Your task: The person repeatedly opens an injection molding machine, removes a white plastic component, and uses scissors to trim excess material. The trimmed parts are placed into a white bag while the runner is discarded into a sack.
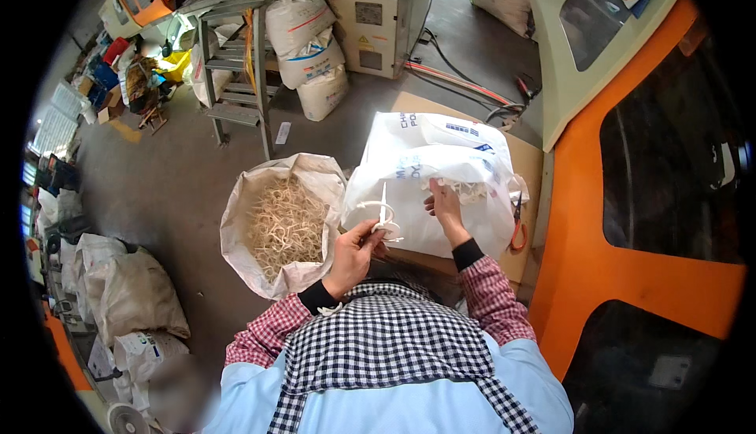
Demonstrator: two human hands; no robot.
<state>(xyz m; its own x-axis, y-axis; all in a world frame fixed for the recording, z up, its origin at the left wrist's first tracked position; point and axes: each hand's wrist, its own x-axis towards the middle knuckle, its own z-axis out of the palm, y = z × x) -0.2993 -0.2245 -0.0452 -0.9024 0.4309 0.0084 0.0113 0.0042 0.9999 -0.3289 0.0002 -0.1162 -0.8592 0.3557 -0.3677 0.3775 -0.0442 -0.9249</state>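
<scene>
My left hand [354,259] pinches a white moulded plastic piece [384,225] with a long pointed spike standing up and thin curved arms around it. To its right, my right hand [446,207] is over the mouth of a white plastic sack [429,225], its fingers slightly apart and no object visible in them. Small white plastic parts [466,190] show in the sack's opening just past that hand. A woven sack [236,221] to the left of my left hand is full of cream-coloured curly plastic scraps [290,217]. Orange-handled scissors [517,235] lie at the white sack's right side.
Cardboard [526,190] lies under the white sack. An orange and cream machine [571,221] closes off the right side. Ahead stand a metal step ladder [240,115] and stacked full sacks [311,60]. More sacks [130,284] lie far left; hoses [465,78] cross the floor.
</scene>
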